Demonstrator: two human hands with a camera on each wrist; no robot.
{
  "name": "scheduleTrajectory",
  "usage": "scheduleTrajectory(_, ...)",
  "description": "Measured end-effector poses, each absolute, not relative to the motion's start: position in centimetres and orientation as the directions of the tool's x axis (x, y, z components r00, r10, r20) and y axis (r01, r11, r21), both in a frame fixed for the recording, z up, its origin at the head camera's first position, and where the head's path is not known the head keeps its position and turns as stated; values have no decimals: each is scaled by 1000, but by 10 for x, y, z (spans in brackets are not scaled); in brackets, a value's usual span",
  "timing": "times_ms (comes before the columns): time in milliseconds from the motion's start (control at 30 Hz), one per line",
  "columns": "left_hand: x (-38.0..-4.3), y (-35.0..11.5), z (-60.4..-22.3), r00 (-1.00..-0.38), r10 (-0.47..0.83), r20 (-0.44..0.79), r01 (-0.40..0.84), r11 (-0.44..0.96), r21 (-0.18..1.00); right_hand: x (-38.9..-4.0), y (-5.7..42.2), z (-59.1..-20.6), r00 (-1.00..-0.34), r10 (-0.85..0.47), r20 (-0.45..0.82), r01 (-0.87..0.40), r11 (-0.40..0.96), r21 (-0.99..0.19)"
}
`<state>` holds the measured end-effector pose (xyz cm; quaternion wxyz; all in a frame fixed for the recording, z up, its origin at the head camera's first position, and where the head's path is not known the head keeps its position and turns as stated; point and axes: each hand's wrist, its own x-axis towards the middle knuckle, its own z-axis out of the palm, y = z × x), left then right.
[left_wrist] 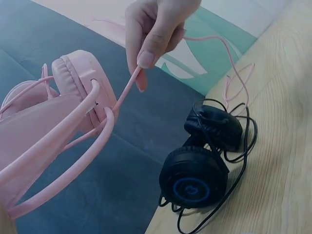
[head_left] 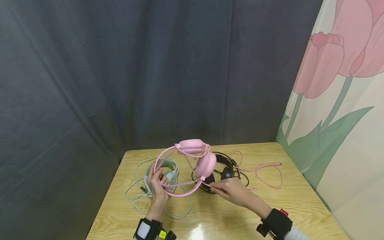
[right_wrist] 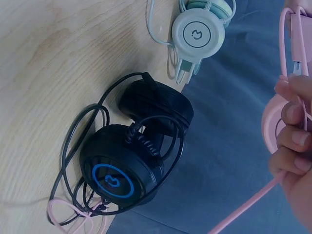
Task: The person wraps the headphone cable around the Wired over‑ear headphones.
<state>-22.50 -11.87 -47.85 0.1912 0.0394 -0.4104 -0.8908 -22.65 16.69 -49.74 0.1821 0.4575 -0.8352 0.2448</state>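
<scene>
Pink headphones (head_left: 206,164) are held up above the table, their ear cups toward the far side. My left hand (head_left: 158,186) grips them by the headband at its left end. With thumb and fingers my right hand (head_left: 231,190) pinches the pink cable (left_wrist: 127,88) close to one ear cup. In the left wrist view the cable runs on past the right hand and down to the table. Black headphones (left_wrist: 194,178) with a blue ring on the cup lie on the table behind the right hand. Mint green headphones (right_wrist: 197,34) lie behind the left hand, partly covered by it.
The mint cable (head_left: 129,196) loops loosely over the left of the wooden table (head_left: 228,220). Coils of black cable (right_wrist: 66,161) surround the black headphones. The pink cable's plug (head_left: 278,164) lies at the right. A dark curtain (head_left: 180,73) hangs behind the table.
</scene>
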Motion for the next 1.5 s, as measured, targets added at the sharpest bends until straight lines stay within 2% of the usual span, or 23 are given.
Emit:
scheduleTrajectory(300,-223,-121,-477,-913,-389,122,325,-513,795,-223,174,-496,-554,-692,463,-832,483,-272)
scheduleTrajectory(500,-223,-125,-477,-908,-400,122,320,-476,819,-222,182,-493,-573,-693,438,-818,520,-248)
scheduleTrajectory(767,-222,-128,-482,-904,-395,161,321,-382,866,-226,189,-488,-509,-663,549,-816,574,-64)
scheduleTrajectory(933,-224,-129,-485,-902,-393,178,320,-334,886,-228,193,-485,-495,-656,570,-798,603,2)
scheduleTrajectory(1067,-225,-129,-485,-912,-372,174,306,-334,892,-230,196,-486,-482,-652,586,-809,588,-11)
scheduleTrajectory(1300,-224,-129,-485,-930,-325,170,276,-317,907,-232,197,-488,-428,-585,689,-812,583,-10)
scheduleTrajectory(1500,-222,-127,-487,-953,-260,157,239,-322,916,-233,198,-491,-420,-566,709,-794,608,14)
